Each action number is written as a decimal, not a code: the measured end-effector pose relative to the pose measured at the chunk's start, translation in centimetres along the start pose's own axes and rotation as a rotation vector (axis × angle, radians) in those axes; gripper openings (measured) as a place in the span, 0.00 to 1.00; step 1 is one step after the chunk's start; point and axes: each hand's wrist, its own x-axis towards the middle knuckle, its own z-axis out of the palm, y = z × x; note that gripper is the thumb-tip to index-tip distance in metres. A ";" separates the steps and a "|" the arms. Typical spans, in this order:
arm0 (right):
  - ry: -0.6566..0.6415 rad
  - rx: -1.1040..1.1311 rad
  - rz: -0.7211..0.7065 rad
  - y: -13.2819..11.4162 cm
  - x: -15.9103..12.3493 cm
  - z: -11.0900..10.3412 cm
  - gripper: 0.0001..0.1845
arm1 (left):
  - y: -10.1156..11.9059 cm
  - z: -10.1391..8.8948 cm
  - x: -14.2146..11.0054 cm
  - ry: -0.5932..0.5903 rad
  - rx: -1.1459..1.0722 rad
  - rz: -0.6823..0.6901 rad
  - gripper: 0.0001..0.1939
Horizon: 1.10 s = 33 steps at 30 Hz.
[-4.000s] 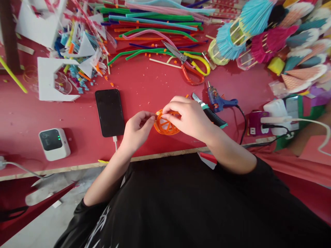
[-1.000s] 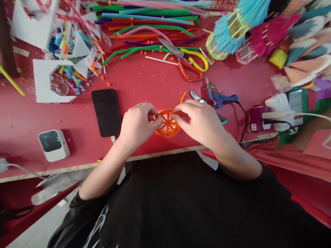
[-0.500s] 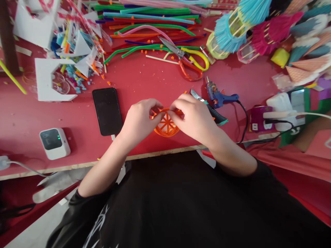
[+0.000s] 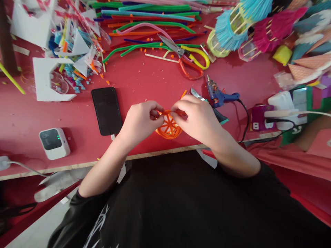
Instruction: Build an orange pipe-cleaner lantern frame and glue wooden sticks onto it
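From afar I am watching the left hand (image 4: 141, 119) and right hand (image 4: 198, 115) pinching the far rim of an orange spoked wheel (image 4: 169, 125); it is extending bodyward between them, round, showing no long axis, neither hand sitting clearly nearer.

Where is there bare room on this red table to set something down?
Apart from small crumbs, the red tabletop is bare between the phone, the scissors and the left hand at the orange wheel, between phone and white box, and from the glue gun to the magenta fringed piece. Crowded: the far side with colored stems, far-left corner with scraps.
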 end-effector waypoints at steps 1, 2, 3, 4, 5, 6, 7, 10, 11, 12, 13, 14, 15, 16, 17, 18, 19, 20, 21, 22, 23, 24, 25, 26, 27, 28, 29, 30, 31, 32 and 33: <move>0.001 0.000 0.002 0.0 0.0 0.0 0.04 | 0.1 0.0 0.0 0.003 0.012 0.000 0.09; 0.000 -0.001 0.002 0.0 0.0 0.0 0.04 | 0.1 0.0 0.0 0.004 0.020 0.002 0.09; -0.001 0.000 0.001 0.0 0.0 0.0 0.04 | 0.1 0.1 0.0 0.003 0.025 0.005 0.10; -0.002 0.002 -0.001 0.0 0.0 0.0 0.04 | 0.1 0.1 0.1 -0.002 0.026 0.007 0.11; -0.002 0.004 -0.003 0.0 0.0 0.0 0.05 | 0.1 0.1 0.1 -0.010 0.023 0.008 0.11; 0.001 0.005 -0.007 0.0 0.0 0.0 0.05 | 0.1 0.1 0.2 -0.017 0.018 0.008 0.12; 0.006 0.005 -0.009 0.0 0.0 0.0 0.06 | 0.0 0.1 0.2 -0.024 0.011 0.007 0.12; 0.027 0.006 -0.015 0.0 -0.2 0.1 0.07 | -0.1 0.1 0.3 -0.033 -0.019 0.004 0.12; 0.034 0.007 -0.016 0.1 -0.2 0.2 0.07 | -0.2 0.0 0.3 -0.034 -0.030 0.005 0.12; 0.039 0.008 -0.016 0.1 -0.3 0.3 0.07 | -0.2 0.1 0.2 -0.031 -0.040 0.007 0.11; 0.045 0.010 -0.016 0.1 -0.3 0.3 0.07 | -0.2 0.1 0.1 -0.026 -0.051 0.010 0.11; 0.051 0.011 -0.016 0.2 -0.3 0.4 0.07 | -0.3 0.1 0.1 -0.017 -0.062 0.012 0.10; 0.054 0.012 -0.014 0.2 -0.3 0.5 0.07 | -0.3 0.2 0.0 -0.009 -0.071 0.012 0.10; 0.057 0.012 -0.012 0.2 -0.3 0.6 0.07 | -0.3 0.3 -0.1 -0.001 -0.078 0.011 0.10; 0.059 0.012 -0.010 0.2 -0.3 0.6 0.06 | -0.4 0.4 -0.2 0.008 -0.083 0.010 0.09; 0.061 0.011 -0.010 0.2 -0.3 0.6 0.06 | -0.4 0.5 -0.2 0.016 -0.086 0.011 0.09; 0.063 0.008 -0.011 0.2 -0.3 0.6 0.06 | -0.5 0.6 -0.3 0.023 -0.087 0.017 0.09; 0.063 0.003 -0.016 0.2 -0.3 0.6 0.07 | -0.6 0.6 -0.3 0.032 -0.085 0.027 0.09; 0.061 -0.003 -0.022 0.1 -0.4 0.5 0.07 | -0.7 0.7 -0.3 0.041 -0.080 0.043 0.09; 0.056 -0.015 -0.029 0.0 -0.5 0.4 0.07 | -0.8 0.8 -0.4 0.053 -0.073 0.061 0.09; 0.050 -0.033 -0.035 0.0 -0.7 0.3 0.07 | -0.9 0.9 -0.5 0.066 -0.063 0.079 0.09; 0.044 -0.056 -0.039 -0.1 -0.9 0.2 0.07 | -1.0 1.0 -0.5 0.081 -0.053 0.095 0.10; 0.037 -0.081 -0.040 -0.2 -1.2 0.1 0.08 | -1.1 1.1 -0.6 0.096 -0.047 0.109 0.10; 0.031 -0.103 -0.042 -0.3 -1.5 -0.1 0.08 | -1.2 1.2 -0.7 0.111 -0.043 0.120 0.11; 0.024 -0.119 -0.046 -0.4 -1.8 -0.2 0.09 | -1.3 1.3 -0.8 0.126 -0.043 0.129 0.11; 0.018 -0.128 -0.053 -0.5 -2.1 -0.3 0.09 | -1.3 1.5 -1.0 0.140 -0.046 0.136 0.11; 0.013 -0.129 -0.062 -0.6 -2.4 -0.4 0.09 | -1.4 1.6 -1.1 0.151 -0.051 0.144 0.11; 0.011 -0.123 -0.074 -0.7 -2.8 -0.4 0.09 | -1.4 1.7 -1.2 0.161 -0.055 0.150 0.11; 0.010 -0.113 -0.086 -0.9 -3.1 -0.4 0.08 | -1.4 1.8 -1.3 0.170 -0.056 0.157 0.11; 0.011 -0.099 -0.096 -1.1 -3.3 -0.3 0.08 | -1.4 1.8 -1.3 0.177 -0.055 0.165 0.11; 0.010 -0.082 -0.101 -1.3 -3.6 -0.2 0.08 | -1.4 1.9 -1.4 0.182 -0.052 0.175 0.12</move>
